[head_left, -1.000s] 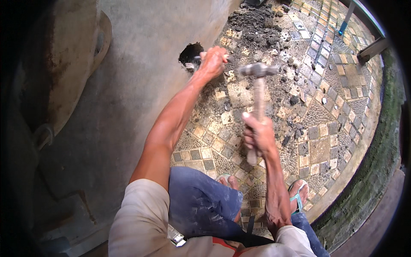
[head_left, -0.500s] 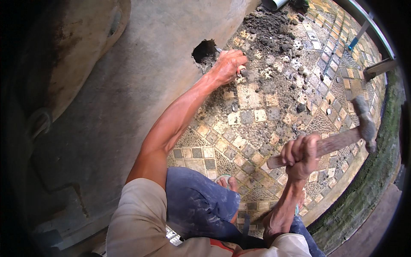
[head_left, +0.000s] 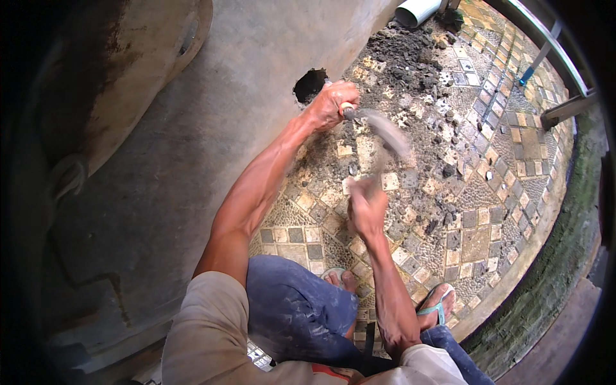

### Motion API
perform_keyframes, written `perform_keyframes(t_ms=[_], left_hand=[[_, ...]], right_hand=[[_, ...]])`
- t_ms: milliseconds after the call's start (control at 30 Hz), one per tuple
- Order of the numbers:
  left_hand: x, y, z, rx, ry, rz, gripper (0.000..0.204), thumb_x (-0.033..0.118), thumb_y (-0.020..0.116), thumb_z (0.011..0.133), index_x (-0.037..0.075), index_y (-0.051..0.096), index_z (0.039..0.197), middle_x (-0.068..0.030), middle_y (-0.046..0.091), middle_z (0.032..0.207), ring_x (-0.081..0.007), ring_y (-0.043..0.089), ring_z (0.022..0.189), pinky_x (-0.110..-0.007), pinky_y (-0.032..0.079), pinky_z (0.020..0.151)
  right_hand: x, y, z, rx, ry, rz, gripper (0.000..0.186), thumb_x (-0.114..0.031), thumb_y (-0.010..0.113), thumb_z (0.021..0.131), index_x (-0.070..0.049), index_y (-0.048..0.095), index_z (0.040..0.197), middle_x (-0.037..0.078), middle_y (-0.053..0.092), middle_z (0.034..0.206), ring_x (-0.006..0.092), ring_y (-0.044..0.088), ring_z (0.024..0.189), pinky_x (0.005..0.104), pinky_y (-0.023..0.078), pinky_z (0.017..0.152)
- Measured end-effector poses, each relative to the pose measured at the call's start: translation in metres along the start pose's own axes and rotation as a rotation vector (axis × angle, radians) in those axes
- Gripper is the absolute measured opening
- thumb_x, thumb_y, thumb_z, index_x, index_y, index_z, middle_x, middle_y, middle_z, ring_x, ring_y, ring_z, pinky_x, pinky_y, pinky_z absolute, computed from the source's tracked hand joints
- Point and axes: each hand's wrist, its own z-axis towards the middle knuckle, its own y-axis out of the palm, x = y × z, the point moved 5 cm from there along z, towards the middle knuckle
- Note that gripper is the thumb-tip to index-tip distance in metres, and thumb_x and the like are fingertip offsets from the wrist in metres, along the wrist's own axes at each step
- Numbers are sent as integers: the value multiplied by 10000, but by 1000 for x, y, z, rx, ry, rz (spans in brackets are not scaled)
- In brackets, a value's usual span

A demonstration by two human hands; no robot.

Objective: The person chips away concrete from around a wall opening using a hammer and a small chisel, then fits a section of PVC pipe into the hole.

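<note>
My left hand [head_left: 328, 106] is closed round a chisel [head_left: 347, 109], whose butt end sticks out of the fist to the right. The chisel's tip points toward a rough dark hole [head_left: 310, 85] low in the grey wall; my hand hides most of the shaft. Gripped in my right hand [head_left: 367, 208] is a hammer [head_left: 388, 135], blurred by motion. One end of its head is at the chisel's butt, and I cannot tell whether they touch. The hammer's handle is mostly smeared.
Dark rubble [head_left: 410, 58] lies heaped beyond the hole, with crumbs scattered over the patterned tile floor [head_left: 475, 244]. A pale pipe [head_left: 417, 11] lies at the far end. Metal rails [head_left: 545, 51] and a mossy strip [head_left: 545, 282] border the right side. My sandalled feet are below.
My right hand has swung the hammer leftward from the right side to the chisel's butt. The left hand stays by the hole with the chisel. The view has shifted slightly.
</note>
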Motion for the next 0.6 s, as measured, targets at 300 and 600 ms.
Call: perform_keyframes(t_ms=[300,600], left_hand=[[14,14,-31,-89,-5,-11,253,132,675,910,101,513,719,-14,565,791,-209,558,781,-419,434,793],[24,-1,-29,-30,-9,122,149,78,736,806,93,591,773,-32,602,853,-233,612,851,-427,490,791]], right_hand=[[-36,-22,-30,49,-173,484,296,-185,660,1031,-89,528,784,-18,460,543,87,414,405,285,346,359],[-47,-57,-47,39,-461,478,210,-76,639,1032,-39,542,849,20,529,564,70,459,427,259,360,365]])
